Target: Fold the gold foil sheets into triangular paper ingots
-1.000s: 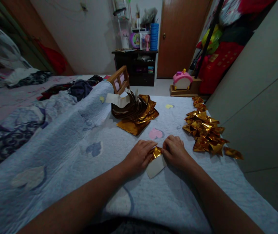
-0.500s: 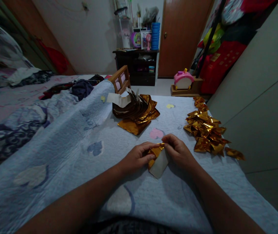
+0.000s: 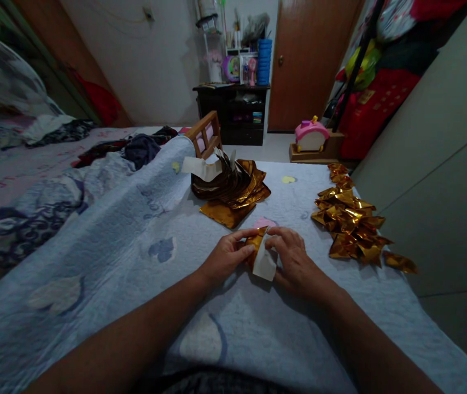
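A sheet of gold foil paper (image 3: 265,261), partly folded, is between my hands just above the bedspread. Its gold face shows on the left and its pale backing on the right. My left hand (image 3: 230,253) pinches the gold side between thumb and fingers. At the right edge my right hand (image 3: 293,256) has its fingers bent against the pale flap, the thumb mostly hidden behind the paper. Beyond my hands lies a fanned stack of gold paper sheets (image 3: 233,183). Over to the right sits a pile of folded gold paper pieces (image 3: 350,221).
A light blue quilted bedspread (image 3: 135,306) with heart patterns lies under everything. Crumpled clothes (image 3: 141,150) are on the bed at left. A pale cabinet side (image 3: 442,180) rises along the right edge. Past the bed stand a pink toy (image 3: 311,137) and a dark shelf unit (image 3: 231,115).
My right hand has moved from the paper's top corner down along its right side. The paper has turned more upright and shifted slightly up, with the pale flap raised. My left hand keeps its pinch.
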The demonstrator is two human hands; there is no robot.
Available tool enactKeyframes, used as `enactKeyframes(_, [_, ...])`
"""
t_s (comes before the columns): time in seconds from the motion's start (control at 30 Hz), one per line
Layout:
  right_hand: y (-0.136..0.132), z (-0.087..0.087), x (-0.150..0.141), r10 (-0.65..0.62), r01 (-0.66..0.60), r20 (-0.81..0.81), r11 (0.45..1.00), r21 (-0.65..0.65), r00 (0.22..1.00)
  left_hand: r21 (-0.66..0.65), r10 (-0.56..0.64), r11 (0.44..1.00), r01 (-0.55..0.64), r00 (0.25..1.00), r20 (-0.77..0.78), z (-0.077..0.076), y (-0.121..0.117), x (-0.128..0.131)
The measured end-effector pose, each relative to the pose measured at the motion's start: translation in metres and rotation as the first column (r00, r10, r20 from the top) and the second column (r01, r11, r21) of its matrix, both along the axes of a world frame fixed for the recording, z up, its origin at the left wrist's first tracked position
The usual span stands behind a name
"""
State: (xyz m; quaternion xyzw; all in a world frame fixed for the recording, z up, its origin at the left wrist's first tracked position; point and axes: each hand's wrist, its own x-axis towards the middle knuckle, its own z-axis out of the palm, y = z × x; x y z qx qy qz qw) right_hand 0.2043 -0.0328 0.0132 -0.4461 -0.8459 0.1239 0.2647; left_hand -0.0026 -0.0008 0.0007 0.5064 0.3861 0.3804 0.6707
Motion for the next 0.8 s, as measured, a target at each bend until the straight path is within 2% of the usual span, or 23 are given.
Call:
enactKeyframes(0.07, [-0.001,0.003,-0.003,0.051,-0.049,0.044,0.998,-0.046,0.998,0.073,-0.004,0.997,0.009,0.997,-0.074,-0.002,0.000,0.000])
enactKeyframes(0.13, [-0.001,0.006,-0.005,0.114,-0.105,0.080,0.989,-0.100,0.990,0.207,0.014,0.978,0.022,0.985,-0.174,-0.004,0.001,0.000])
enactKeyframes(0.23, [-0.001,0.008,-0.007,0.166,-0.151,0.096,0.977,-0.149,0.981,0.413,0.063,0.907,0.078,0.946,-0.317,-0.005,0.002,-0.001])
enactKeyframes(0.33, [0.000,0.006,-0.007,0.191,-0.174,0.080,0.968,-0.179,0.978,0.524,0.090,0.834,0.172,0.895,-0.437,-0.004,0.002,-0.002])
enactKeyframes(0.57, [0.006,0.001,-0.003,0.271,-0.281,-0.074,0.932,-0.230,0.960,0.644,0.231,0.660,0.386,0.712,-0.663,-0.010,0.001,-0.002])
enactKeyframes(0.7, [0.010,-0.005,-0.006,0.247,-0.266,-0.104,0.933,-0.241,0.963,0.672,0.355,0.618,0.407,0.619,-0.701,-0.015,-0.001,-0.001])
enactKeyframes(0.8, [0.011,-0.010,-0.010,0.160,-0.169,-0.053,0.954,-0.248,0.986,0.675,0.348,0.610,0.414,0.626,-0.698,-0.015,-0.002,-0.001])
